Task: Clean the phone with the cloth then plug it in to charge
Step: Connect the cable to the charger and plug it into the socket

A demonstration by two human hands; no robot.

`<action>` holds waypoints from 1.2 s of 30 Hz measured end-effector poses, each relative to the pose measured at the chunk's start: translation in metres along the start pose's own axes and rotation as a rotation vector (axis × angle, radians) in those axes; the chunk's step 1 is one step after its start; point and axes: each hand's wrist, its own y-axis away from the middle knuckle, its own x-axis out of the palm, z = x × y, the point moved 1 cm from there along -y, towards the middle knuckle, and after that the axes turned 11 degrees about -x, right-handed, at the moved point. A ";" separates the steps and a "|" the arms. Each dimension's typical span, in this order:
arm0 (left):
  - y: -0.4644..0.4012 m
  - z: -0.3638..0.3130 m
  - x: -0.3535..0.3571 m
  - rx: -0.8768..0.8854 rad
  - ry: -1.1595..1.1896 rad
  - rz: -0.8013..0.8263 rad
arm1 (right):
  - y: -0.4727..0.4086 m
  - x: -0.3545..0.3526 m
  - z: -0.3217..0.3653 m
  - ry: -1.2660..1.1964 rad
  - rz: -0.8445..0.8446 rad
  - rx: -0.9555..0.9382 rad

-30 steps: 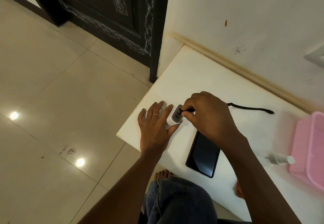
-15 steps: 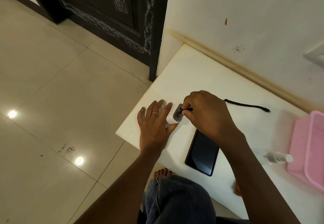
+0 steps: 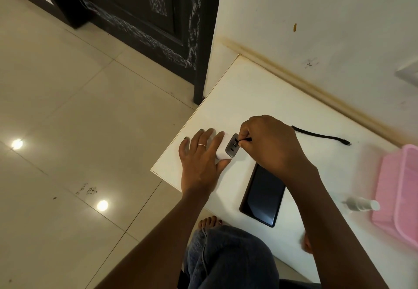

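Little has moved: right hand (image 3: 271,146) grip pinches cable (image 3: 321,135) at charger (image 3: 227,150), left hand (image 3: 201,159) holding it.

I note the phone (image 3: 263,195) screen as glossy black glass. Table (image 3: 260,98): smooth matt white laminate. Basket (image 3: 400,196): pink plastic. Floor (image 3: 67,107): polished, reflective tiles. Door (image 3: 135,12): dark wood, finish worn.

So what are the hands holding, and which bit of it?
The right hand pinches the black cable at its plug end, at the charger. The left hand steadies the charger's white body with index finger and thumb.
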 end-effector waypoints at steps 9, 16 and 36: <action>-0.001 0.002 0.003 0.001 -0.007 0.018 | 0.008 0.003 -0.008 -0.228 -0.031 0.050; 0.000 0.001 0.001 0.008 -0.004 0.015 | 0.007 0.009 -0.006 -0.099 -0.078 0.025; 0.003 0.007 0.008 -0.138 0.045 0.095 | 0.006 0.032 0.007 -0.182 -0.239 0.077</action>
